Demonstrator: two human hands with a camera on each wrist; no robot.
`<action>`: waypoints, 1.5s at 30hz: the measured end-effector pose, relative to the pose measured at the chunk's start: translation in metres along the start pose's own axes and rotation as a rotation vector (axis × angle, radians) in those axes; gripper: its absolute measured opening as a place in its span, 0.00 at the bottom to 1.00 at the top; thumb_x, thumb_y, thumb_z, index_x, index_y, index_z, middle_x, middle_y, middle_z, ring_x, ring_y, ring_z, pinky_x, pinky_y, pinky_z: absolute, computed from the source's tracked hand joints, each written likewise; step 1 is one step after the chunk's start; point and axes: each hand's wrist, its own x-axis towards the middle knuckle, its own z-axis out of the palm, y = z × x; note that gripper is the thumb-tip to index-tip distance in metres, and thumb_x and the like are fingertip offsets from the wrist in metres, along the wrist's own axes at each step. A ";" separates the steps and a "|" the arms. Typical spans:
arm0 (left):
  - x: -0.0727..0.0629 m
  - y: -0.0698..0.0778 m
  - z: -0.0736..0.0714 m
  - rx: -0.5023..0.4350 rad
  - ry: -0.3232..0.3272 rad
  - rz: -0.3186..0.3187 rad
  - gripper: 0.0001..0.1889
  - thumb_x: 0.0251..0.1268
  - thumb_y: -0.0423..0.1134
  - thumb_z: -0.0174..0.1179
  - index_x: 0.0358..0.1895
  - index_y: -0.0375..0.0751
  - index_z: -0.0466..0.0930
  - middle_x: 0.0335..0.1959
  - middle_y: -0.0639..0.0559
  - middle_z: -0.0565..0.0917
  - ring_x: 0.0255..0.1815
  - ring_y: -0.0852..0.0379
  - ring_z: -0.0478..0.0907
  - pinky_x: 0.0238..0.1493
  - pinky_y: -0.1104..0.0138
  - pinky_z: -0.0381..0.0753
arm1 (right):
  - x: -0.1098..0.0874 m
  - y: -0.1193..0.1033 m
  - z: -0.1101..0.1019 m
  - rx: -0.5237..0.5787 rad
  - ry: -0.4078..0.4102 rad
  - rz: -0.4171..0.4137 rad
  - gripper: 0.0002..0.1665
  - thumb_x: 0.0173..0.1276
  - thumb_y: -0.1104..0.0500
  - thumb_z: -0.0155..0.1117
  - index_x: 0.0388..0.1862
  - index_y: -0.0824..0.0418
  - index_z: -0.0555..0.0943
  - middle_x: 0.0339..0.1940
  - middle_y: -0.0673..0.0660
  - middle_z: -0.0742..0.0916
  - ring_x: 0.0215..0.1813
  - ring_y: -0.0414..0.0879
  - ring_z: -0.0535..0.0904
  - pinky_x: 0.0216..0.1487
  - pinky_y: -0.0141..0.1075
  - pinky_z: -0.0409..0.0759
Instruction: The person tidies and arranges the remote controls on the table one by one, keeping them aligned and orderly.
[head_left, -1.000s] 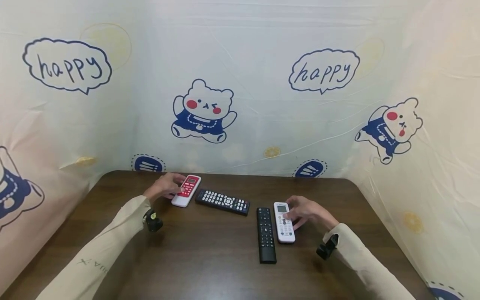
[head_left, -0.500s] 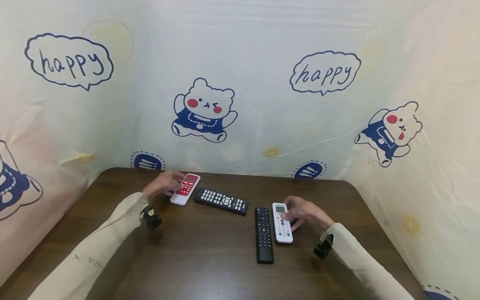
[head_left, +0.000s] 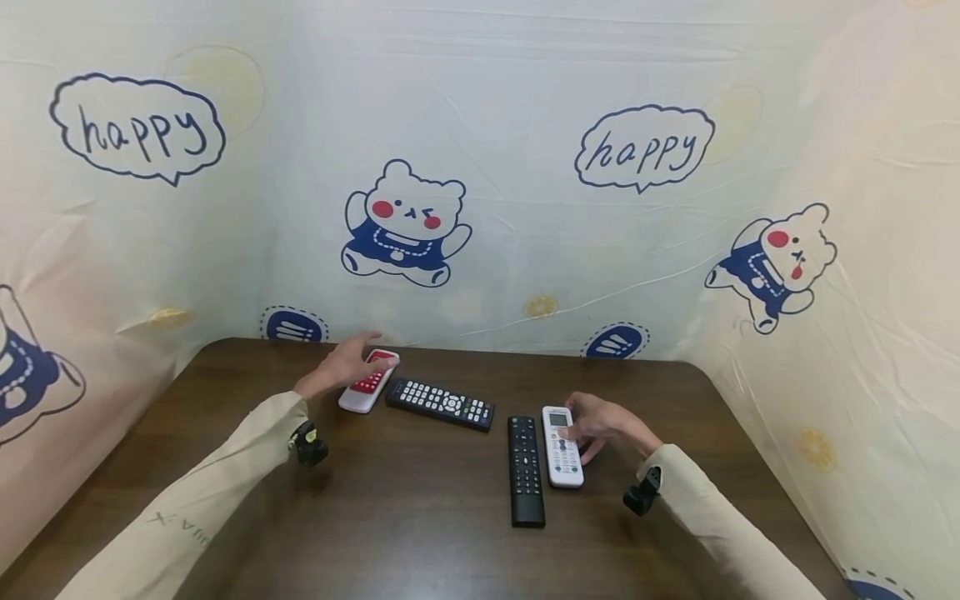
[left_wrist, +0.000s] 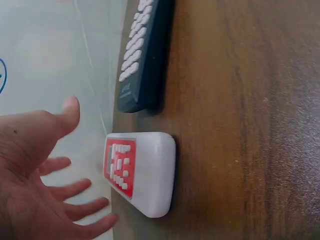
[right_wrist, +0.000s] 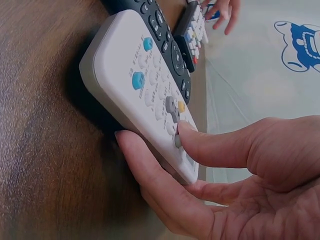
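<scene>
In the head view my left hand (head_left: 341, 365) hovers over a red and white remote control (head_left: 358, 400) near the table's far edge. The left wrist view shows this hand (left_wrist: 37, 175) with fingers spread, apart from the remote (left_wrist: 154, 172). My right hand (head_left: 606, 421) holds a white remote control (head_left: 564, 462) with a small screen. In the right wrist view its thumb presses on the buttons while the fingers sit along the side of the white remote (right_wrist: 122, 65). Left of it lies a long black remote (head_left: 527, 479).
A black remote with white buttons (head_left: 438, 405) lies slantwise between the red and white one and the long black one. All rest on a dark wooden table (head_left: 390, 517). A printed curtain (head_left: 517, 142) hangs behind and at both sides.
My left hand has let go of the red and white remote, its fingers spreading and lifting over it. The right hand keeps its hold on the white remote.
</scene>
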 end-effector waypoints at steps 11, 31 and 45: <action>0.006 0.004 0.005 -0.064 0.082 0.140 0.41 0.75 0.50 0.64 0.81 0.34 0.58 0.79 0.29 0.64 0.76 0.28 0.65 0.72 0.35 0.69 | 0.002 -0.002 0.000 -0.015 0.008 0.000 0.34 0.73 0.63 0.70 0.71 0.67 0.64 0.46 0.68 0.81 0.45 0.57 0.85 0.38 0.44 0.92; 0.001 0.032 0.026 -0.120 0.006 0.333 0.33 0.73 0.43 0.67 0.76 0.35 0.68 0.77 0.34 0.69 0.74 0.29 0.68 0.71 0.38 0.73 | 0.002 -0.002 -0.002 0.005 -0.020 0.019 0.35 0.72 0.65 0.70 0.71 0.68 0.62 0.46 0.69 0.82 0.46 0.58 0.86 0.40 0.45 0.92; 0.004 0.037 0.039 -0.074 -0.050 0.375 0.34 0.72 0.41 0.68 0.77 0.39 0.68 0.74 0.36 0.74 0.75 0.33 0.70 0.73 0.38 0.71 | 0.002 0.000 -0.002 0.016 -0.036 0.008 0.36 0.73 0.65 0.69 0.72 0.68 0.61 0.45 0.68 0.82 0.45 0.57 0.86 0.40 0.44 0.92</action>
